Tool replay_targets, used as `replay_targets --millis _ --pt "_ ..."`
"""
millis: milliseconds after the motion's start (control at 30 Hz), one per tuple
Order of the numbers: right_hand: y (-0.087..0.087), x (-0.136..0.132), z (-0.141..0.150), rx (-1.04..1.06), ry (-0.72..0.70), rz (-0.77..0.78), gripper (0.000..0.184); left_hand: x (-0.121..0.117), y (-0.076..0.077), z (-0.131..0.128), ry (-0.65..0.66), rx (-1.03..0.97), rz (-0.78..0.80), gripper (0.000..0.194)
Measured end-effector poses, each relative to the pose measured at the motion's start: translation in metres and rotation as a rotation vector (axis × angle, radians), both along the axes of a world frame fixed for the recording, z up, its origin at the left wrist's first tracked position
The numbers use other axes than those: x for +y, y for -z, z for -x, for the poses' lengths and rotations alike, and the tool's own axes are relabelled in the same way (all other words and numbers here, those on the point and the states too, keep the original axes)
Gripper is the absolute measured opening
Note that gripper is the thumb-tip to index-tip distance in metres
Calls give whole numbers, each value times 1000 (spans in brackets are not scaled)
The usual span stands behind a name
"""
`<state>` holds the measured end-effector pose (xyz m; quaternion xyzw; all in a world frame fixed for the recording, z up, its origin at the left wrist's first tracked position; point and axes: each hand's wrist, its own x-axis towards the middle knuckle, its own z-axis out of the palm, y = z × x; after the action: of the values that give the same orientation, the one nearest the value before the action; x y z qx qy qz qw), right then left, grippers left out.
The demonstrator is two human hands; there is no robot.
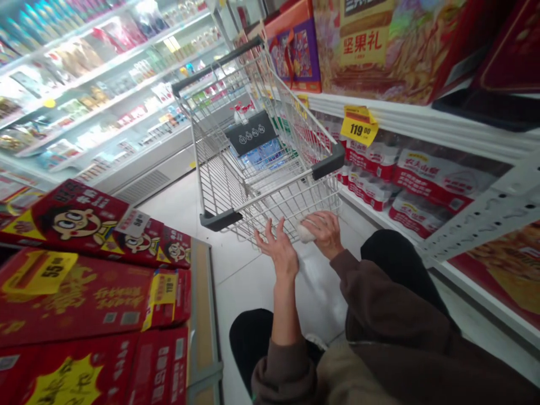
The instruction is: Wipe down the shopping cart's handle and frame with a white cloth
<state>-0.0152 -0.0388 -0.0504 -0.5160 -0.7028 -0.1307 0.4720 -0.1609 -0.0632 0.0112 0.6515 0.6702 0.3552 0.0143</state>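
Gripping small white wad [306,232] in R hand [323,233]; L hand [276,247] open, near wire shopping cart [261,194], long axis pointing far.

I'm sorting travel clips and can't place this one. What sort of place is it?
Most likely a supermarket: there's a wire shopping cart, stacked red boxes with yellow price tags, and long lit shelves of packaged goods.

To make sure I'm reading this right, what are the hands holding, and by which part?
The right hand holds a small white wad, possibly a tissue, cupped under its fingers with one end poking out. Exactly which part is gripped can't be told. The left hand is open, holding nothing.
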Motion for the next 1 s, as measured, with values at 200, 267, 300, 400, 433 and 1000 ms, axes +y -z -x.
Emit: replay_targets --millis 200,267,300,400,433,1000 --pt "-5 1 -24 38 55 -77 28 2 0 1 1 39 53 52" --pt "-10 7 -32 66 121 -84 28 3 0 1 -1 25 66 52" --pt "-11 8 -35 68 137 -72 27 3 0 1 -3 19 69 53" --pt "-5 8 -40 42 117 1 25 6 2 1 -9 20 67 53" --pt "-2 6 -42 33 98 27 26 7 3 2 -8 26 64 53" --pt "-5 16 -77 171 124 70 26 10 8 3 12 32 41 54"
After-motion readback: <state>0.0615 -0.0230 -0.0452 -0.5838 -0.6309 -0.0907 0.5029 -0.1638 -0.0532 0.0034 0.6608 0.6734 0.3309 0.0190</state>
